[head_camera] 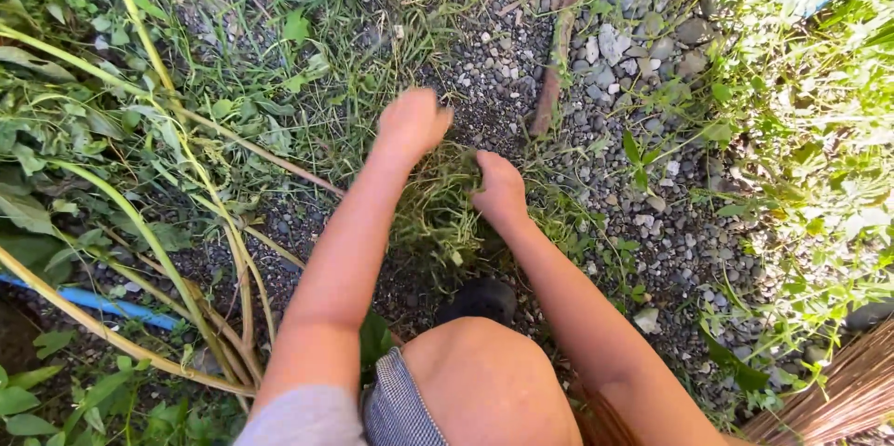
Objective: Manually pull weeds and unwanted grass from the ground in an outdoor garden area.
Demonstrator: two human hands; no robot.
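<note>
Down on the gravel ground (pixel 652 223), between my two arms, grows a clump of green weeds (pixel 438 209). My right hand (pixel 499 187) is curled into a fist at the clump's right edge, pinching some of its thin stems, though the grass hides my fingertips, so I can't be sure how much I hold. My left hand (pixel 410 122) hovers just above the clump's far side, fingers bunched together; it looks blurred, and I cannot tell whether it grips anything. My bare knee (pixel 484 381) sits below the clump. Long yellow-green stalks (pixel 186 223) sprawl to the left, over a blue pipe (pixel 112 304). A reddish stick (pixel 559 46) lies on the pebbles beyond my hands.
</note>
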